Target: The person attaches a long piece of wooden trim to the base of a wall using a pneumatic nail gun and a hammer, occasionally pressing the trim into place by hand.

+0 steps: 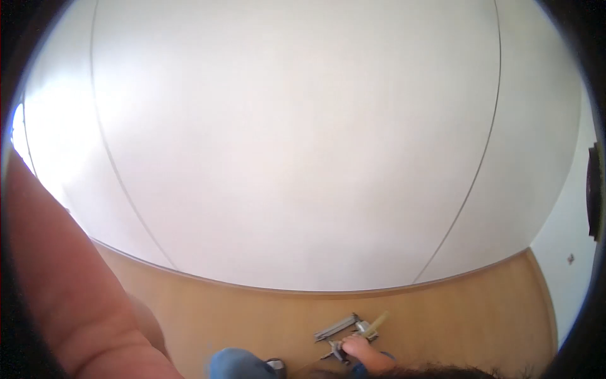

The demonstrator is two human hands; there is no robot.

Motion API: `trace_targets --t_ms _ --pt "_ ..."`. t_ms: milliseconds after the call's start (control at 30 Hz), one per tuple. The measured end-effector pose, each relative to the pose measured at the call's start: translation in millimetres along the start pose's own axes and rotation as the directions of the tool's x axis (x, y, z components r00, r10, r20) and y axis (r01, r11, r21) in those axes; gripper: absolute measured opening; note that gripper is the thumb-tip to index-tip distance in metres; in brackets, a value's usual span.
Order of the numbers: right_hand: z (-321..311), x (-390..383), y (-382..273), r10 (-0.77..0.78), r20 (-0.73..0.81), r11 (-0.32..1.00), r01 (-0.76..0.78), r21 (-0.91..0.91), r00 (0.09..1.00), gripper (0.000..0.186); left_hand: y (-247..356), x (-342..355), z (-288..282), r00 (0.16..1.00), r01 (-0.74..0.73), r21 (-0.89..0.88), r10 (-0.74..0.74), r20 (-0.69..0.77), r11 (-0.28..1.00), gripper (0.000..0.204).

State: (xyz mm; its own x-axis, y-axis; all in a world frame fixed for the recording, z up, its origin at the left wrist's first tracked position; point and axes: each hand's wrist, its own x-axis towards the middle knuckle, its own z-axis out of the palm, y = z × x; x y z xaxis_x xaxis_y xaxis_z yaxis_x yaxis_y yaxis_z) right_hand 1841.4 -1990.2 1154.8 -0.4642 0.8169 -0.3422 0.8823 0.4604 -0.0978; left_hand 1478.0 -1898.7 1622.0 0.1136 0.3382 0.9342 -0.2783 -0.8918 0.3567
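Very near the camera, my left hand (76, 284) fills the left edge, large and blurred. Its fingers run out of the picture, so their pose is hidden. Low in the view, right of centre, my right hand (358, 348) is closed on a silver-grey tool that looks like a nail gun (336, 328). The tool has a long straight metal bar and a rounded body, and is held low over the wooden floor. A pale yellow, hose-like piece (379, 321) slants up from it. My fingers cover part of the tool.
A wide white panelled wall (303, 139) with two dark seams rises ahead, meeting the wood floor (252, 309) along a baseboard. A side wall (558, 271) stands at the right, with a dark object (593, 192) on it. My blue-trousered knee (237, 364) and a shoe (276, 365) show below.
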Motion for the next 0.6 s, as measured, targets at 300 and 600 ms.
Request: trace_targets --t_ms 300,600 --pt "-48.4 59.7 -1.7 -0.035 -0.272 0.996 0.013 -0.083 0.962 0.02 12.5 51.7 -47.2 0.966 -0.255 0.253 0.236 0.103 0.933 0.022" --pt "-59.7 1.8 8.3 0.037 -0.135 0.998 -0.044 -0.054 0.99 0.026 -89.3 -65.9 -95.0 0.976 0.106 0.372 -0.024 -0.217 0.922 0.024"
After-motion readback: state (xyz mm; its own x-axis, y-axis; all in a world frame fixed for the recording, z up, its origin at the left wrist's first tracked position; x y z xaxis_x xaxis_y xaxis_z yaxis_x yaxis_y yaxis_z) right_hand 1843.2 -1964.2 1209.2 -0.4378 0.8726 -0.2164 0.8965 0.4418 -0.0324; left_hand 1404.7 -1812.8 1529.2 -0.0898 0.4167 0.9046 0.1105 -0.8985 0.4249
